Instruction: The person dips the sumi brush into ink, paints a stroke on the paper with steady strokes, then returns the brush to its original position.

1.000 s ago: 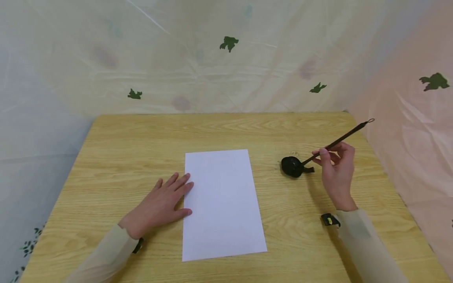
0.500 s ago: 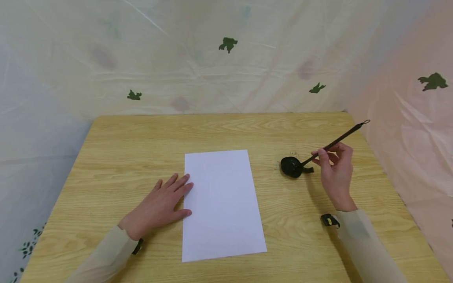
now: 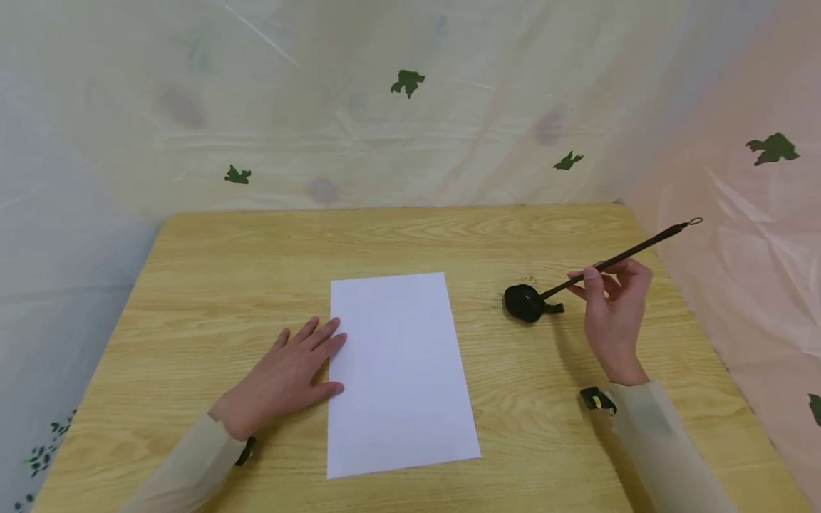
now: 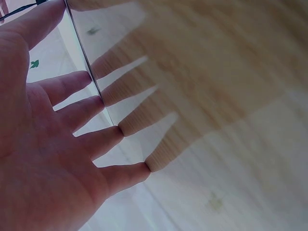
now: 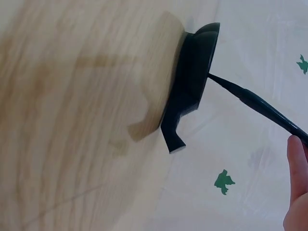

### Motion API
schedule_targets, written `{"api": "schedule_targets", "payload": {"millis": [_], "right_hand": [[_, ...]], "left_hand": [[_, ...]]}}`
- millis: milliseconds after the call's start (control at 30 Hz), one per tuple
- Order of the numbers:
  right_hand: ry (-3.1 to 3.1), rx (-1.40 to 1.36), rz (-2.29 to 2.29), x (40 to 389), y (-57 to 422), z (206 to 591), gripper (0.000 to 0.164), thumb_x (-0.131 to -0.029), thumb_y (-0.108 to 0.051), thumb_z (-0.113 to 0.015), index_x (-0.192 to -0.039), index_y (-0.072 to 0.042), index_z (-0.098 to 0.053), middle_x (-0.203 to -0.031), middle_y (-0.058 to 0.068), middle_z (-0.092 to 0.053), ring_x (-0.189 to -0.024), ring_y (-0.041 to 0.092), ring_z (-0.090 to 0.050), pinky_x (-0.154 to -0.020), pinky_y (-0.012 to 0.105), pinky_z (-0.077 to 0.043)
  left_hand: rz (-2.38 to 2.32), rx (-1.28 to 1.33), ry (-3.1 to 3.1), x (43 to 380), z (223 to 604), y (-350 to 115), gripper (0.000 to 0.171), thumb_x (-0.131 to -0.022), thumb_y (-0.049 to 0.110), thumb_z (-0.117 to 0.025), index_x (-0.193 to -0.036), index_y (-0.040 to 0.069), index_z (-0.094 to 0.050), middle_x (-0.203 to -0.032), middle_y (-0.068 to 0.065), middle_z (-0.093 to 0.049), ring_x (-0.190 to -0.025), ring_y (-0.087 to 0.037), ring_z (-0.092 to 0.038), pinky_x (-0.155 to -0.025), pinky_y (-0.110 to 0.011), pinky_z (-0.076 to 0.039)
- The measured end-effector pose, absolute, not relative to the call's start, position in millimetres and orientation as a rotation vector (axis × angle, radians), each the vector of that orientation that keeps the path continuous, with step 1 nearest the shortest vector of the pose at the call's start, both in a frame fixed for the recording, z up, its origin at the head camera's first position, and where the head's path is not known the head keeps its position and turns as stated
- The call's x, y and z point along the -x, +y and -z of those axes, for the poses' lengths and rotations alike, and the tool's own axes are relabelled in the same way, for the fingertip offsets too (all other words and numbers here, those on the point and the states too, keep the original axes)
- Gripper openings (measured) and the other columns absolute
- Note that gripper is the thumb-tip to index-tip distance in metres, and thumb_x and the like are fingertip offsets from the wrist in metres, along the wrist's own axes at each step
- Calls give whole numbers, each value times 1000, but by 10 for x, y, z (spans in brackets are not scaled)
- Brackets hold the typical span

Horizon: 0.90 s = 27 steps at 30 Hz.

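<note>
A white sheet of paper [image 3: 400,370] lies upright on the table before me. My left hand [image 3: 282,381] rests flat with spread fingers, fingertips on the paper's left edge. In the left wrist view, the straight fingers of that hand [image 4: 53,139] meet the table surface. Between thumb and fingers, my right hand [image 3: 616,313] pinches a dark calligraphy brush [image 3: 631,251], its looped handle end slanting up to the right. The brush tip is at the rim of a black inkstone [image 3: 524,304] with a stubby stem; the right wrist view shows the dark bristles [image 5: 226,86] at that rim.
The wood-grain table [image 3: 256,249] has its back edge against a pale hanging sheet [image 3: 359,107] with green bird shapes. A pinkish sheet [image 3: 737,214] hangs along the right side. Small dark specks mark the table beside the inkstone.
The brush handle has leaned lower and farther right, and my right hand has shifted slightly right. The left hand stays on the paper. The head view has turned a little.
</note>
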State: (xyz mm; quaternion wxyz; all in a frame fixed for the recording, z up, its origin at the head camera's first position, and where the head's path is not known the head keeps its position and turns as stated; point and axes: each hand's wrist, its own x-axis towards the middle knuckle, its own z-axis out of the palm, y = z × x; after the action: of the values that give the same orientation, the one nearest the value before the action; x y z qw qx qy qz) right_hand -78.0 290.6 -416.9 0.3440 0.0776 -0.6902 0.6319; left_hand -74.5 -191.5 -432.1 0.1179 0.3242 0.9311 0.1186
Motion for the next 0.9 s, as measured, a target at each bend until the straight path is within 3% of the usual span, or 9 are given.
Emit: {"api": "schedule_targets", "payload": {"millis": [467,900], "right_hand": [[-2012,-165,-1352,756,2892,4179,32,-103,6,-54,-129,15,-37,-108,0,-58,-92,16,-70,-82,22,-59],[-2045,-137,-1311,750,2931,4172,35,-104,5,-54,-129,19,-34,-107,-3,-59,-94,12,-70,-84,20,-57]], "left_hand": [[-350,-937,2727,735,4332,-1921,76,-95,49,-73,-154,8,-49,-165,-13,-35,-151,-46,-30,-111,-76,-27],[-348,-944,2731,739,4320,-1915,76,-94,48,-73,-154,8,-50,-165,-14,-36,-150,-46,-31,-110,-76,-28]]}}
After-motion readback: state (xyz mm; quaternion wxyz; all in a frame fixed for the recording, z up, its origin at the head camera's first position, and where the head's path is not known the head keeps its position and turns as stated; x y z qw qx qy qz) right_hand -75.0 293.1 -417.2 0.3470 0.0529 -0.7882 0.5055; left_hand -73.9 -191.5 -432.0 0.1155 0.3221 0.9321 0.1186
